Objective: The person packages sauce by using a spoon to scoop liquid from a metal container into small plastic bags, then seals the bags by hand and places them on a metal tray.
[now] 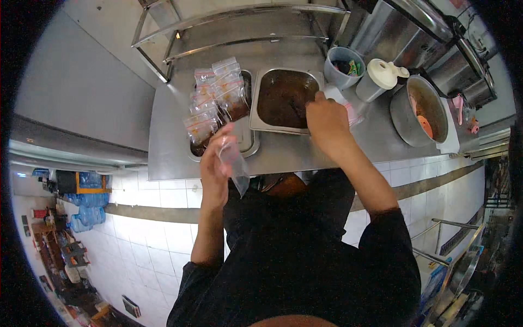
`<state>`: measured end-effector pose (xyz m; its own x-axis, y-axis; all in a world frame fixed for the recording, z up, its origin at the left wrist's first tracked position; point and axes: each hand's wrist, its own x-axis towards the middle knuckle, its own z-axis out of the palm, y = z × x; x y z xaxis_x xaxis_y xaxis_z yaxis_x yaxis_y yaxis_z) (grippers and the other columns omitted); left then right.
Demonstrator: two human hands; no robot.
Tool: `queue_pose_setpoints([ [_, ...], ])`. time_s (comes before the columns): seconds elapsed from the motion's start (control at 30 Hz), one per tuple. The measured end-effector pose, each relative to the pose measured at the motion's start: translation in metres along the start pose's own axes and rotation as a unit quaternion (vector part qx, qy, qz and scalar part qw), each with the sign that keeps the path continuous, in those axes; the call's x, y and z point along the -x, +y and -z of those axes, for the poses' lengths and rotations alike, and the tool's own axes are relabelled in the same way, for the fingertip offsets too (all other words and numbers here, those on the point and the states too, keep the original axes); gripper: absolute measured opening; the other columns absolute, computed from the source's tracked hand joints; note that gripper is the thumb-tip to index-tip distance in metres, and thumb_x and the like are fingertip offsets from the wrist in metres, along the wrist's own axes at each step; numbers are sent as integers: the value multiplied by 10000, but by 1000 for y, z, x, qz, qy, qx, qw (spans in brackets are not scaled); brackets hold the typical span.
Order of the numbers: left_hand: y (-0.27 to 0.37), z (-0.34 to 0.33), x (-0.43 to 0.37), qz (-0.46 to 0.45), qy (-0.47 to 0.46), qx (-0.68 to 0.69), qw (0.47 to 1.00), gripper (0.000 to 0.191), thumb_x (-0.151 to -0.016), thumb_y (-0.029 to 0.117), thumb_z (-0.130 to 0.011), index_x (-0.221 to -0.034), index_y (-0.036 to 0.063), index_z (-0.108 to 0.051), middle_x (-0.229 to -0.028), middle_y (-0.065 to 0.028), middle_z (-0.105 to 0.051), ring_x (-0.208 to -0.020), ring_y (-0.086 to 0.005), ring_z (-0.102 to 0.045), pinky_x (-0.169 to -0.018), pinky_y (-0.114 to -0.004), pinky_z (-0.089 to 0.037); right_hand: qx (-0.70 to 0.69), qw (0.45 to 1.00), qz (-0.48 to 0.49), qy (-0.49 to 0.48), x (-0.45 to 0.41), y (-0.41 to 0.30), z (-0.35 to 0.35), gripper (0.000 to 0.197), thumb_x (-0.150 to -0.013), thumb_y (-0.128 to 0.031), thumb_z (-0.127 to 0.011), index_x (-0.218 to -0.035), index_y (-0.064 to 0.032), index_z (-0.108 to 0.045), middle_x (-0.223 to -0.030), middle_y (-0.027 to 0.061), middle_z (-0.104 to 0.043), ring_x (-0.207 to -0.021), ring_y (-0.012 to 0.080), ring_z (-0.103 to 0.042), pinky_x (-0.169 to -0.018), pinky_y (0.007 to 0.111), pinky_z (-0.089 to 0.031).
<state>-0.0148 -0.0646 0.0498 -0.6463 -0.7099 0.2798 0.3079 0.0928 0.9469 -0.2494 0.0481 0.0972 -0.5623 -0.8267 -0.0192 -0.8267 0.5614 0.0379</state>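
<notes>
My left hand (215,163) holds a small clear plastic bag (239,169) in front of the table edge, its lower end hanging free. My right hand (328,118) is curled over the right rim of a steel pan (254,108) of dark brown sauce (282,92). Its fingers close on what looks like a dark utensil (295,109) dipped in the sauce, the handle hidden by the hand. Left of this pan, several filled zip bags (226,83) with red seal lines lie overlapping across a second steel tray (255,149), which also holds dark brown contents.
Behind the pans stands a steel rack (245,14). To the right are a grey tub (341,79) with packets, a white-lidded jug (374,83) and a deep metal pot (402,118) holding something orange. More zip bags (354,114) lie beside my right hand. Blue water bottles (88,216) stand on the left.
</notes>
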Motion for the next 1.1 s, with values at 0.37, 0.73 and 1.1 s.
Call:
queue_pose_setpoints([
  [0.37, 9, -49, -69, 219, -15, 208, 953, 472, -997, 413, -559, -1299, 50, -567, -1277, -50, -623, -1211, -174, -533, -1054, -331, -388, -49, 969, 191, 148, -12, 39, -17, 122, -888, -182, -633, -943, -85, -683, -929, 101, -656, -887, 270, -661, -870, 405, -428],
  [0.73, 4, -39, -61, 94, 83, 92, 988, 427, -936, 297, -679, -1265, 32, -611, -1281, -62, -617, -1166, -130, -528, -1015, -297, -400, -412, 899, 83, 119, 22, 69, -12, 190, -914, -252, -655, -937, -67, -690, -909, 117, -716, -792, 293, -684, -719, 399, -521],
  [1.1, -7, -59, -95, -92, 29, -107, 990, 481, -744, 183, -884, -1141, 24, -664, -1000, -78, -730, -745, -94, -649, -659, -236, -538, -394, 894, 11, 212, 20, 89, -2, 162, -929, -201, -670, -960, -43, -689, -902, 125, -726, -786, 254, -692, -691, 355, -517],
])
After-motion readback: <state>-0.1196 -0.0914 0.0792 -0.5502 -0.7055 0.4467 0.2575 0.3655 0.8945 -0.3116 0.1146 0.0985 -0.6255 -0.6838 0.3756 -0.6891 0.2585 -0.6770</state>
